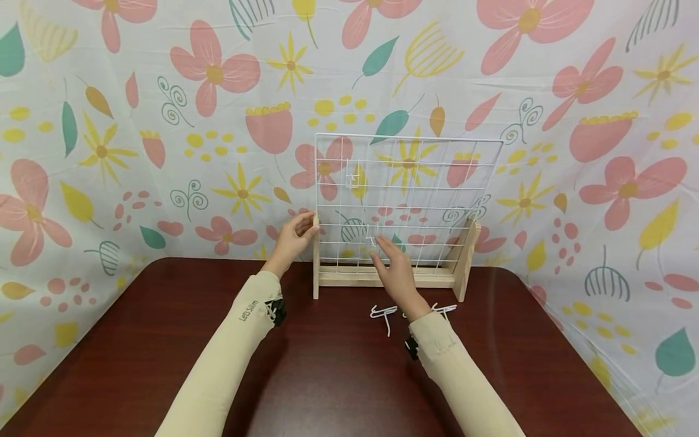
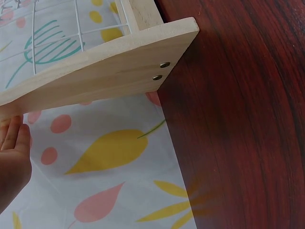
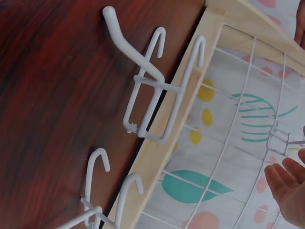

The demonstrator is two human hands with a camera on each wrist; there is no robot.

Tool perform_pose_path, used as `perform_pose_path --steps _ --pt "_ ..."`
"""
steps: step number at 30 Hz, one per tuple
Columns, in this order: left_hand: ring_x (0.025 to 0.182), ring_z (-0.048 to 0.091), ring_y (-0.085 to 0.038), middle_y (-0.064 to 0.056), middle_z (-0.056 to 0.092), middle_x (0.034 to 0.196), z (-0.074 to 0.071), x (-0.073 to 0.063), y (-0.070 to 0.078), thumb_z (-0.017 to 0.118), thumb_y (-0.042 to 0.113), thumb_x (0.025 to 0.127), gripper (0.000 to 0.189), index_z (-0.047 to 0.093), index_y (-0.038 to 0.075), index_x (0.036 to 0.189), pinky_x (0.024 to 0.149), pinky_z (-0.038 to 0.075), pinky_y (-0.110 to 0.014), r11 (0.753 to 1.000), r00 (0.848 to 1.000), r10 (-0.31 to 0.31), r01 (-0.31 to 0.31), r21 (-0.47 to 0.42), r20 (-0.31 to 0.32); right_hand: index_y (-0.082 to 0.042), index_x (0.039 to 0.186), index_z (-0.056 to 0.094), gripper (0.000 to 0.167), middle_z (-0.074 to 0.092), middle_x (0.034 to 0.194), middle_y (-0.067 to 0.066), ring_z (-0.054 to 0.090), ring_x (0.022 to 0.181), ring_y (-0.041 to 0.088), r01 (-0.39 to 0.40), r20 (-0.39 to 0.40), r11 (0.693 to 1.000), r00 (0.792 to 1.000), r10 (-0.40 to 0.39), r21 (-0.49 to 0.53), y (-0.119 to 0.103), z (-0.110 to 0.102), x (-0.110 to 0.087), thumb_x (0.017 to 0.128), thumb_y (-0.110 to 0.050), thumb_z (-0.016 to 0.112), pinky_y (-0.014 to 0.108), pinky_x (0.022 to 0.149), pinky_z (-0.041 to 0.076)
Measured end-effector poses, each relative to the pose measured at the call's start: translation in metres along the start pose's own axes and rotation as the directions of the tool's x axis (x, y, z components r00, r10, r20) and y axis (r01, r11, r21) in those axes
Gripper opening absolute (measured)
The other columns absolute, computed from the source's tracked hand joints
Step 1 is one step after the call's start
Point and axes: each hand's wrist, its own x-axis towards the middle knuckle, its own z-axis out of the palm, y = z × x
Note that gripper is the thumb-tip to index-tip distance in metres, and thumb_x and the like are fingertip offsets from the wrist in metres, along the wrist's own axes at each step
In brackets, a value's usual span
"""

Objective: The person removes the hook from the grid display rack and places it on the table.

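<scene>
A white wire grid panel (image 1: 409, 206) stands upright in a light wooden stand (image 1: 382, 279). At the stand's left side piece, my left hand (image 1: 292, 240) holds the upper end; in the left wrist view its fingertips meet the board's edge, the thumb out of frame. A white wire hook (image 1: 372, 240) hangs low on the grid. My right hand (image 1: 397, 273) is beside that hook with fingers extended and spread, the index fingertip at or very near it. Higher up on the left, another white hook (image 1: 352, 177) hangs on the grid.
More white wire hooks lie on the dark red table (image 1: 327, 376) before the stand: one hook (image 1: 384, 312) left of my right wrist, another hook (image 1: 445, 309) right of it. A flower-printed cloth (image 1: 218, 152) hangs behind the table.
</scene>
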Motion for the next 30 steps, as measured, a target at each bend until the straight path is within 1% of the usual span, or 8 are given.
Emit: perform_pose_path --steps 5,8,12,17,24,30 --pt "0.120 0.054 -0.034 -0.023 0.057 0.129 -0.0002 -0.0003 0.0004 0.061 0.006 0.094 0.043 0.051 -0.004 0.135 0.100 0.048 -0.040 1.000 1.000 0.002 -0.002 -0.013 0.001 0.005 0.128 0.058 0.040 0.054 0.131 0.027 0.052 0.122 0.040 0.007 -0.004 1.000 1.000 -0.007 -0.020 0.0012 0.0025 0.0027 0.092 -0.009 0.067 0.050 0.104 0.042" --pt "0.121 0.053 -0.033 -0.022 0.056 0.129 -0.0007 -0.0008 0.0018 0.062 0.006 0.094 0.044 0.051 -0.003 0.136 0.100 0.047 -0.039 1.000 1.000 -0.001 0.001 -0.030 0.000 0.004 0.128 0.059 0.039 0.055 0.131 0.026 0.052 0.122 0.039 0.005 -0.009 0.999 1.000 -0.005 -0.038 0.0016 0.0036 0.0039 0.092 -0.010 0.066 0.050 0.104 0.042" --pt "0.122 0.053 -0.033 -0.022 0.055 0.130 -0.0011 -0.0019 0.0031 0.061 0.006 0.095 0.044 0.050 -0.003 0.136 0.101 0.046 -0.039 1.000 1.000 0.003 -0.003 -0.026 0.006 0.003 0.127 0.061 0.038 0.057 0.130 0.024 0.054 0.121 0.038 -0.002 -0.015 0.998 1.000 0.001 -0.061 0.0017 0.0053 0.0044 0.092 -0.009 0.067 0.049 0.103 0.043" --pt "0.122 0.052 -0.034 -0.023 0.055 0.130 -0.0012 -0.0034 0.0044 0.061 0.007 0.095 0.045 0.050 -0.003 0.137 0.102 0.045 -0.040 1.000 1.000 0.006 -0.006 -0.028 0.014 0.004 0.123 0.063 0.034 0.059 0.126 0.025 0.056 0.118 0.039 0.014 -0.046 0.998 0.999 -0.017 -0.064 0.0015 0.0075 0.0060 0.092 -0.008 0.066 0.049 0.102 0.045" --pt "0.122 0.053 -0.034 -0.023 0.056 0.130 -0.0014 -0.0013 0.0033 0.061 0.006 0.095 0.044 0.050 -0.003 0.137 0.101 0.047 -0.039 1.000 1.000 0.015 -0.015 -0.017 0.006 0.000 0.118 0.068 0.027 0.062 0.122 0.023 0.059 0.114 0.037 0.038 -0.092 0.997 0.995 -0.044 -0.065 -0.0003 0.0080 0.0095 0.093 -0.008 0.065 0.048 0.095 0.050" --pt "0.120 0.054 -0.033 -0.022 0.057 0.128 -0.0015 -0.0013 0.0015 0.061 0.007 0.094 0.044 0.051 -0.002 0.136 0.101 0.047 -0.040 1.000 1.000 0.017 -0.017 -0.024 0.003 0.001 0.113 0.071 0.023 0.063 0.120 0.024 0.059 0.113 0.038 0.071 -0.134 0.997 0.988 -0.075 -0.040 -0.0003 0.0095 0.0098 0.091 -0.007 0.067 0.049 0.093 0.051"
